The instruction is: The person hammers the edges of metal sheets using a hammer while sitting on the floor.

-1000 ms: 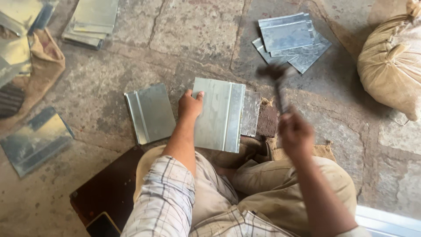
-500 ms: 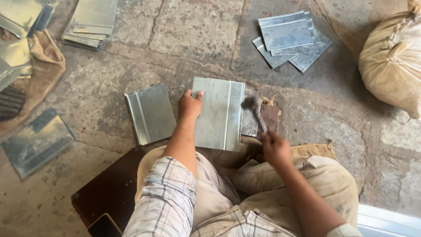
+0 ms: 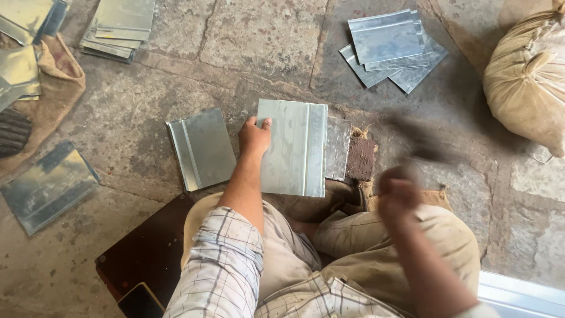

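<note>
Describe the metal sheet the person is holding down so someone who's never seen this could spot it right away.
Start at the stone floor just ahead of the seated person's knees. The metal sheet lies flat there at the centre, with the left hand pressing on its left edge. Unlike the lone sheet to its left and the stack of sheets farther off, it is the only one touched, and a folded seam runs near its right side.

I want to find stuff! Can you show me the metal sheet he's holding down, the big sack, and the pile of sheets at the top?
Metal sheet (image 3: 292, 147), head view, middle of its flat face.
Sack (image 3: 527, 76), head view, its bulging side.
Pile of sheets (image 3: 385, 41), head view, the top sheet.
</note>
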